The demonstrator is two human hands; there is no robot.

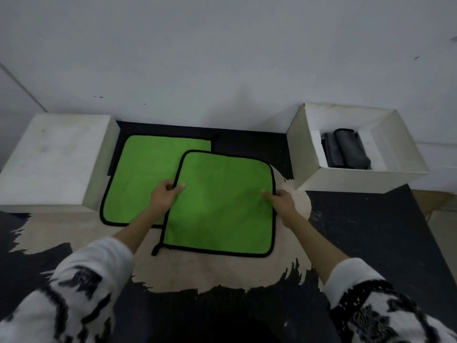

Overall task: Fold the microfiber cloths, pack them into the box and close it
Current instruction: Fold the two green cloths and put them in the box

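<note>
At the left edge of the frame a white box lid [53, 158] lies flat side up on the table [366, 233], a dark surface with a worn pale patch in the middle. Just right of it lie two green microfiber cloths, both unfolded, square, with black piping and rounded corners. The rear cloth [138, 179] lies flat in the centre left, touching the lid's side. The front cloth [220, 206] overlaps the rear one's right part and spreads over the pale patch in the centre of the frame; a small black loop sticks out at its lower left corner.

The left hand [167, 195] pinches the front cloth's left edge, thumb on top and fingers curled beneath. The right hand [280, 199] grips the right edge the same way, its thumb lying on the green face. Both sleeves are white with black pattern.

At the upper right stands one open white box [358, 180] against the wall. Inside it lie dark grey cloths [347, 149], rolled or folded; their number cannot be told.
</note>
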